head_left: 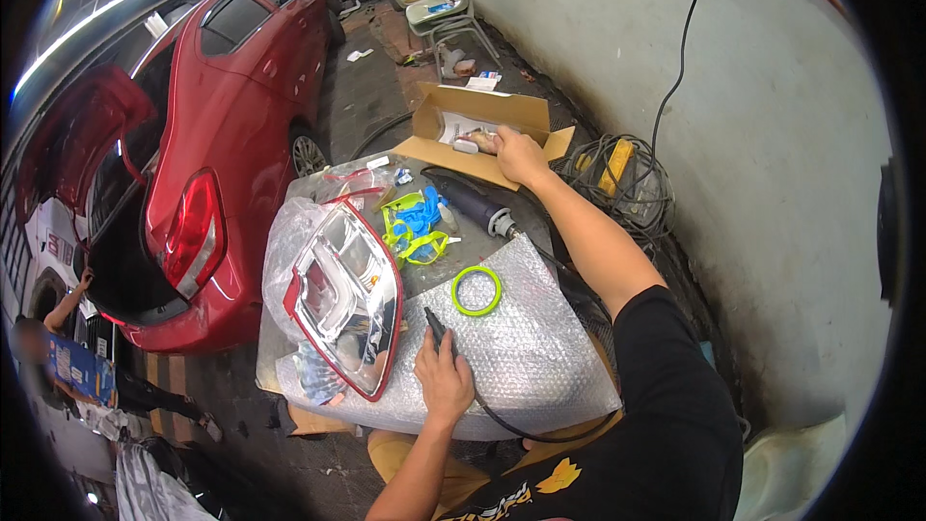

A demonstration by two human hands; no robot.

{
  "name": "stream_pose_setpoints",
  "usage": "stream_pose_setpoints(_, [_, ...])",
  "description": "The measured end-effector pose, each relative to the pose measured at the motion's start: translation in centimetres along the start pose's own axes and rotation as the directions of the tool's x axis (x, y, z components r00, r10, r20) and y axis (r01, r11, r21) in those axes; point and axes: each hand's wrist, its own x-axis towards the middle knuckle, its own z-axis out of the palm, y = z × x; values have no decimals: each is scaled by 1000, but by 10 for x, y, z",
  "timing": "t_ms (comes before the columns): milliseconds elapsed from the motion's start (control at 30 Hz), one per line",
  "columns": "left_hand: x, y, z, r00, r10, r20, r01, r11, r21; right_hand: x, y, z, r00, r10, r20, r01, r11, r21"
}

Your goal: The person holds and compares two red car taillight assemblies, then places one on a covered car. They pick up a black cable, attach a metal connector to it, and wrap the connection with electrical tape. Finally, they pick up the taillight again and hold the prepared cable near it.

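Observation:
My left hand (pixel 442 376) rests on a sheet of bubble wrap (pixel 540 338) and grips a slim black corded tool (pixel 436 326). Its cable runs off toward my lap. Just left of it lies a car tail lamp (pixel 345 294) with a red rim and clear lens. My right hand (pixel 519 154) reaches far into an open cardboard box (pixel 477 111), fingers on a small pale object inside; whether it is gripped is unclear. A green tape ring (pixel 476 290) lies on the bubble wrap between my arms. A black heat gun (pixel 473 203) lies below the box.
Blue and yellow-green plastic pieces (pixel 415 222) lie beside the lamp. A red car (pixel 231 116) with its boot open stands on the left. Coiled cables (pixel 622 178) sit by the wall on the right. Plastic chairs (pixel 439 0) stand at the back. A person (pixel 58 347) crouches at the far left.

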Motion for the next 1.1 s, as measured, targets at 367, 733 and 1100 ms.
stream_pose_setpoints(367, [1,-1,2,1000,-10,14,10,1000,-5,75,-8,-2,966,-257,28,258,965,-54])
stream_pose_setpoints(733, [-4,-6,1,1000,-9,3,8,1000,17,28,-36,-38,839,141,526,89,917,-388])
stream_pose_setpoints(1100, [0,-2,7,1000,22,-8,-21,999,43,-29,-2,-19,954,-68,291,190,889,-417])
